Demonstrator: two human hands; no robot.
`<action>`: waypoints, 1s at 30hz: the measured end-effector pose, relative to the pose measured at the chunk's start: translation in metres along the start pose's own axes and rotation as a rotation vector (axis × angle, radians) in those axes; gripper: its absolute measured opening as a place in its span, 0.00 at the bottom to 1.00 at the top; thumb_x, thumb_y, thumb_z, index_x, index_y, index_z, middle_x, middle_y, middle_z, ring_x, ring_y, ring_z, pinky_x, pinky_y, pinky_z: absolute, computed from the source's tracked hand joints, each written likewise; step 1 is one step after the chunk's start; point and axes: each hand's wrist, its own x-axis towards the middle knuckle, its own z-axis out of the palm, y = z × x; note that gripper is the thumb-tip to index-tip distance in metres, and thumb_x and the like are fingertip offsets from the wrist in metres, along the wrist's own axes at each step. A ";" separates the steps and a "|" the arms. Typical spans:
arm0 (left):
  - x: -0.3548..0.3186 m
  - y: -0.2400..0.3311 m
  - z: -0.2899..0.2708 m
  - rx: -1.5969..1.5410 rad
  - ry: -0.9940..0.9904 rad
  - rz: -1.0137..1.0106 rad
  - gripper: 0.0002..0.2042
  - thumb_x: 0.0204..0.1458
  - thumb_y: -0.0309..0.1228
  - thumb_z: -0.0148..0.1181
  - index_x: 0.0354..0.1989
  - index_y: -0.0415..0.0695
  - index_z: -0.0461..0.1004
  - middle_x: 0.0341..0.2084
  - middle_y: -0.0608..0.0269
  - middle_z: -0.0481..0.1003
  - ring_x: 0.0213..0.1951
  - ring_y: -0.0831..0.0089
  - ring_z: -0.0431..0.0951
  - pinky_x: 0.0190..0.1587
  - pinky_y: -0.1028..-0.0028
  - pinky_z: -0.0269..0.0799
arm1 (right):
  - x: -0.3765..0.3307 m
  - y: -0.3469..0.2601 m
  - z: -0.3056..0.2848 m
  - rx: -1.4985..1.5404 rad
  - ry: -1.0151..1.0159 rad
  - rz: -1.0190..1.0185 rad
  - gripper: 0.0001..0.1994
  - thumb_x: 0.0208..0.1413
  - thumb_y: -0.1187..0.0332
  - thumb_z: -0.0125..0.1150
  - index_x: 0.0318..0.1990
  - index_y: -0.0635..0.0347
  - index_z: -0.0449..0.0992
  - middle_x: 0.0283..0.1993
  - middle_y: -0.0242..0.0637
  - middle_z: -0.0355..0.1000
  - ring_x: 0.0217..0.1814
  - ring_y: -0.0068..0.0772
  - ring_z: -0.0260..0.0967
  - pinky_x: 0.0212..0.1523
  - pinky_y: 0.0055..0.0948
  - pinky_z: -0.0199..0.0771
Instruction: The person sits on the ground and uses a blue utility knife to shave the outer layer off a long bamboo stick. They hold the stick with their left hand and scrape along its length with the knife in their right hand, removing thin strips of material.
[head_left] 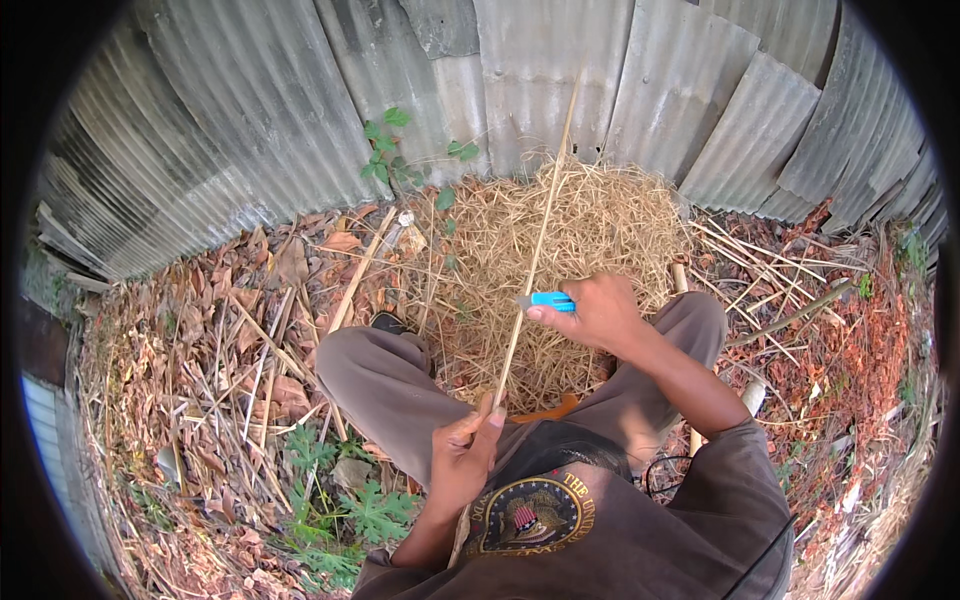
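Observation:
My left hand [466, 452] is closed around the lower part of a long, thin, pale strip that looks like split bamboo [541, 238]. The strip slants up and away from my lap, its far end in front of the metal fence. In my right hand [604, 314] is a blue utility knife [552, 301], gripped with the fingers wrapped round it. Its short blade points left and lies at the strip, about midway along; whether it touches cannot be told. My right thumb is close beside the strip, below the blade.
A heap of straw-like shavings [610, 215] lies before my bent knees, against a corrugated metal fence [560, 60]. Dry leaves [230, 290] and loose sticks cover the left ground; more thin sticks [745, 265] lie at right. Green plants [380, 512] grow at lower left.

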 end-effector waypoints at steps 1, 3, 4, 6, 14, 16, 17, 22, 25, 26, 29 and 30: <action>-0.001 -0.002 -0.001 -0.016 0.009 -0.005 0.12 0.61 0.30 0.54 0.48 0.37 0.75 0.14 0.78 0.63 0.16 0.92 0.58 0.17 0.85 0.53 | -0.008 -0.012 -0.001 0.004 -0.033 -0.068 0.35 0.47 0.31 0.52 0.15 0.58 0.74 0.09 0.40 0.64 0.15 0.43 0.69 0.17 0.38 0.67; -0.004 -0.001 -0.001 -0.035 0.029 -0.033 0.12 0.61 0.30 0.54 0.48 0.37 0.76 0.14 0.79 0.63 0.16 0.92 0.58 0.17 0.85 0.53 | -0.020 -0.031 -0.001 0.012 -0.111 -0.205 0.35 0.48 0.31 0.50 0.15 0.59 0.74 0.09 0.41 0.64 0.15 0.43 0.70 0.18 0.38 0.67; -0.006 0.004 0.000 -0.034 0.034 -0.052 0.12 0.60 0.30 0.54 0.47 0.37 0.76 0.14 0.79 0.62 0.16 0.92 0.58 0.17 0.85 0.53 | -0.016 -0.027 -0.001 0.015 -0.076 -0.220 0.36 0.49 0.31 0.49 0.14 0.58 0.74 0.08 0.41 0.64 0.13 0.43 0.68 0.17 0.39 0.66; -0.013 0.007 0.002 -0.009 0.031 -0.069 0.11 0.60 0.30 0.54 0.47 0.38 0.76 0.14 0.80 0.62 0.16 0.93 0.58 0.17 0.85 0.53 | 0.011 0.007 0.003 0.029 0.048 -0.012 0.38 0.49 0.28 0.45 0.14 0.58 0.74 0.08 0.41 0.64 0.14 0.43 0.69 0.17 0.39 0.67; -0.019 0.008 -0.002 0.053 0.078 -0.061 0.09 0.59 0.28 0.55 0.44 0.37 0.77 0.15 0.81 0.63 0.17 0.92 0.57 0.18 0.85 0.52 | -0.019 -0.030 0.004 0.080 -0.087 -0.165 0.38 0.48 0.27 0.46 0.14 0.58 0.74 0.08 0.40 0.63 0.12 0.44 0.67 0.16 0.41 0.65; -0.016 0.007 -0.004 0.076 0.065 -0.003 0.09 0.59 0.28 0.55 0.43 0.37 0.77 0.15 0.81 0.62 0.19 0.92 0.57 0.19 0.85 0.52 | -0.018 -0.031 0.006 0.101 -0.024 -0.162 0.38 0.47 0.27 0.48 0.13 0.58 0.72 0.08 0.40 0.63 0.12 0.45 0.66 0.16 0.41 0.64; -0.018 0.006 -0.004 0.093 0.054 0.012 0.09 0.59 0.28 0.56 0.43 0.37 0.77 0.15 0.81 0.62 0.19 0.92 0.56 0.20 0.85 0.53 | -0.006 -0.022 0.003 0.083 -0.005 -0.086 0.38 0.47 0.27 0.47 0.13 0.58 0.72 0.08 0.40 0.63 0.13 0.46 0.67 0.16 0.42 0.65; -0.017 0.010 0.000 0.144 0.067 -0.019 0.10 0.59 0.27 0.55 0.44 0.34 0.76 0.17 0.80 0.63 0.22 0.91 0.57 0.23 0.85 0.53 | 0.022 0.012 0.002 0.063 -0.038 0.122 0.37 0.49 0.29 0.45 0.15 0.58 0.74 0.09 0.43 0.63 0.16 0.48 0.69 0.21 0.43 0.68; -0.014 0.004 -0.006 0.165 0.078 -0.042 0.09 0.59 0.26 0.54 0.43 0.33 0.75 0.19 0.78 0.65 0.25 0.90 0.59 0.26 0.86 0.56 | -0.012 -0.022 0.014 0.033 -0.124 -0.068 0.37 0.50 0.29 0.46 0.14 0.57 0.74 0.08 0.43 0.63 0.14 0.47 0.68 0.19 0.43 0.67; -0.013 0.001 -0.006 0.173 0.075 -0.043 0.09 0.59 0.26 0.54 0.43 0.33 0.75 0.20 0.78 0.66 0.26 0.90 0.59 0.27 0.86 0.57 | -0.022 -0.030 0.015 0.030 -0.140 -0.139 0.37 0.49 0.29 0.46 0.14 0.57 0.73 0.08 0.42 0.63 0.14 0.47 0.68 0.19 0.43 0.67; -0.017 -0.001 -0.007 0.130 0.068 -0.001 0.10 0.59 0.26 0.54 0.44 0.32 0.75 0.22 0.77 0.67 0.28 0.90 0.60 0.30 0.87 0.59 | -0.008 -0.022 0.003 0.006 -0.143 -0.052 0.39 0.48 0.27 0.44 0.16 0.59 0.76 0.10 0.42 0.66 0.16 0.45 0.71 0.20 0.42 0.70; -0.020 0.000 -0.006 0.152 0.046 -0.011 0.10 0.59 0.26 0.54 0.44 0.32 0.75 0.22 0.77 0.67 0.28 0.90 0.61 0.30 0.87 0.59 | 0.007 -0.002 0.005 0.021 -0.072 0.041 0.39 0.48 0.27 0.44 0.16 0.59 0.76 0.11 0.42 0.67 0.17 0.46 0.71 0.20 0.42 0.70</action>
